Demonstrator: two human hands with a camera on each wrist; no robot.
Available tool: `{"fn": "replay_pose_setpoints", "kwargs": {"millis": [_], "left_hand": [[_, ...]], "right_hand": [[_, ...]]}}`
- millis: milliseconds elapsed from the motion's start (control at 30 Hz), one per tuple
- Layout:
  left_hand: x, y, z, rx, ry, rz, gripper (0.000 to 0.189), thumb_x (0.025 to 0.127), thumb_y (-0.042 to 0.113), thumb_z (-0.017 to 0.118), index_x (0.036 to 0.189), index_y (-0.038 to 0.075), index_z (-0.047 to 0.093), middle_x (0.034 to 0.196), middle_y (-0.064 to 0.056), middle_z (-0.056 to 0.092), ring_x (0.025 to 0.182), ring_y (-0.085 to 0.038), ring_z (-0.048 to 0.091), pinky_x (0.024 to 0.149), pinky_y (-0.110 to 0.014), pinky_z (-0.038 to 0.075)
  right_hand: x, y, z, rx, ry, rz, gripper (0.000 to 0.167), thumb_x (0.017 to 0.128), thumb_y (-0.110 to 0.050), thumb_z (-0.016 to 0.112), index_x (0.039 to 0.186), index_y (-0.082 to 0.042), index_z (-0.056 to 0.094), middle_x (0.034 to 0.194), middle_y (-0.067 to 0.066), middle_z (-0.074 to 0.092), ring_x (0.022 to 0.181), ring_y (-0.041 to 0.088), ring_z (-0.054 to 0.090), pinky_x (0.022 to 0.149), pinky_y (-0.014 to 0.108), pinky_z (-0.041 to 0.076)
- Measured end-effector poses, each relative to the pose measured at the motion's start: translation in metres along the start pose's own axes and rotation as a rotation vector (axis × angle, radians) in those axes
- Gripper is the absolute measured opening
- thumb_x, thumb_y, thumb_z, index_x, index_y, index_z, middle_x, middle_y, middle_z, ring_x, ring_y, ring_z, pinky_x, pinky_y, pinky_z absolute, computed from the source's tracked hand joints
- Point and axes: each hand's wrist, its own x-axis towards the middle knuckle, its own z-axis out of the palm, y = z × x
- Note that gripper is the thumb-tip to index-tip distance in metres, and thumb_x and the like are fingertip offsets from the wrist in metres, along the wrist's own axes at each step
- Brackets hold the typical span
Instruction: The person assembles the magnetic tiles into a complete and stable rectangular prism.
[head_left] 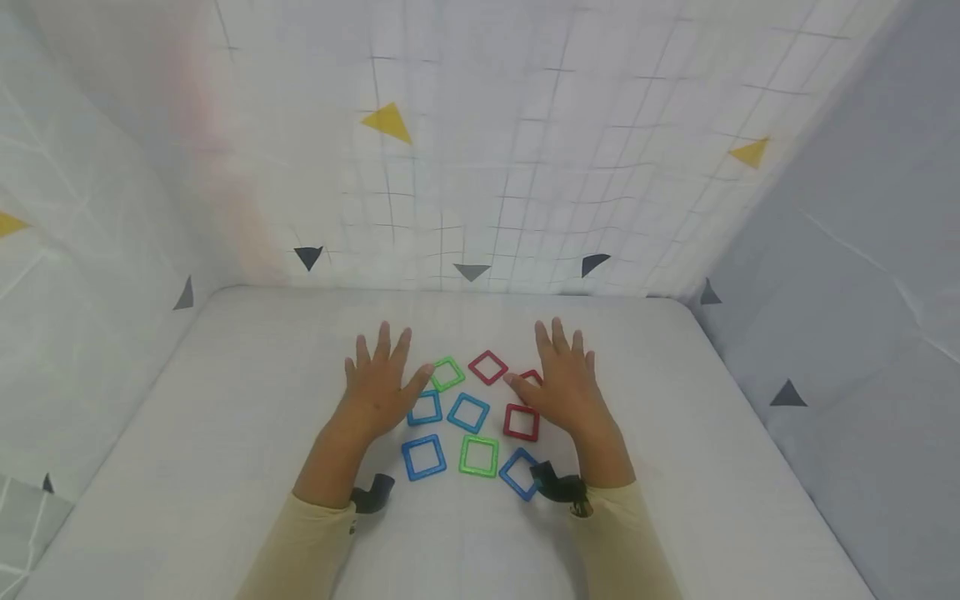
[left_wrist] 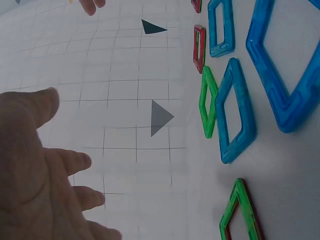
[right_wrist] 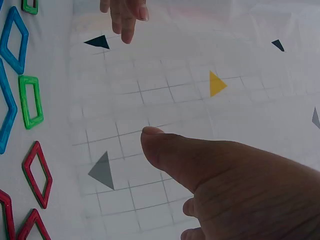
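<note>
Several square frame tiles in blue, green and red lie flat between the two hands. My left hand (head_left: 375, 392) is held over the left side with fingers spread, holding nothing. Its thumb overlaps a green tile (head_left: 449, 375) and a light blue tile (head_left: 426, 422) in the head view. My right hand (head_left: 566, 383) is spread the same way on the right. Its thumb overlaps a red tile (head_left: 533, 374), and another red tile (head_left: 521, 436) sits just below. In the left wrist view, a green tile (left_wrist: 241, 192) with a dark red edge shows near the bottom.
A red tile (head_left: 488, 352) lies at the back middle. Nearer the front are a blue tile (head_left: 424, 476), a green tile (head_left: 478, 473) and another blue tile (head_left: 513, 486), partly overlapped by the right wrist camera (head_left: 558, 483). White sheeted walls with triangle marks enclose the white table (head_left: 247, 400).
</note>
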Motion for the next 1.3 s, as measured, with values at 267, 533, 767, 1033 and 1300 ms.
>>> {"fn": "replay_pose_setpoints", "kwargs": {"millis": [267,533,767,1033,1300], "left_hand": [[0.002,0.001,0.0,-0.005,0.001,0.015,0.082,0.098,0.066,0.036,0.161,0.019,0.013,0.167,-0.016,-0.001,0.15,-0.048,-0.005,0.114,-0.073,0.008],[0.004,0.001,-0.003,-0.031,0.027,0.025,0.086,0.098,0.066,0.037,0.161,0.015,0.01,0.167,-0.017,-0.003,0.151,-0.043,-0.009,0.117,-0.068,0.008],[0.003,0.003,-0.003,-0.037,0.05,0.036,0.086,0.098,0.063,0.042,0.161,0.014,0.01,0.167,-0.017,-0.001,0.152,-0.04,-0.006,0.117,-0.067,0.01],[-0.001,0.003,-0.002,-0.056,0.048,0.02,0.085,0.097,0.058,0.051,0.159,0.011,0.019,0.166,-0.016,0.014,0.153,-0.037,0.012,0.119,-0.058,0.021],[0.001,0.0,0.004,-0.109,0.025,-0.013,0.083,0.094,0.051,0.06,0.158,0.013,0.024,0.164,-0.013,0.021,0.152,-0.033,0.019,0.117,-0.055,0.029]], "right_hand": [[0.002,-0.001,-0.001,-0.003,0.006,-0.014,0.101,0.086,-0.053,0.07,0.161,-0.015,0.014,0.167,0.015,0.008,0.15,0.048,0.003,0.115,0.068,0.009],[0.004,-0.004,0.0,0.025,-0.023,-0.016,0.099,0.087,-0.051,0.071,0.161,-0.015,0.016,0.167,0.014,0.009,0.151,0.046,0.002,0.115,0.066,0.018],[0.0,-0.008,0.0,0.08,-0.038,0.014,0.098,0.086,-0.048,0.073,0.161,-0.018,0.017,0.167,0.011,0.01,0.153,0.039,0.003,0.109,0.065,0.031],[-0.001,-0.013,0.008,0.08,-0.05,-0.004,0.095,0.086,-0.048,0.074,0.16,-0.018,0.021,0.167,0.009,0.015,0.153,0.037,0.006,0.112,0.063,0.03],[0.0,-0.018,0.014,0.127,-0.081,0.017,0.083,0.086,-0.042,0.076,0.156,-0.024,0.035,0.156,0.005,0.042,0.145,0.029,0.036,0.11,0.055,0.04]]}}
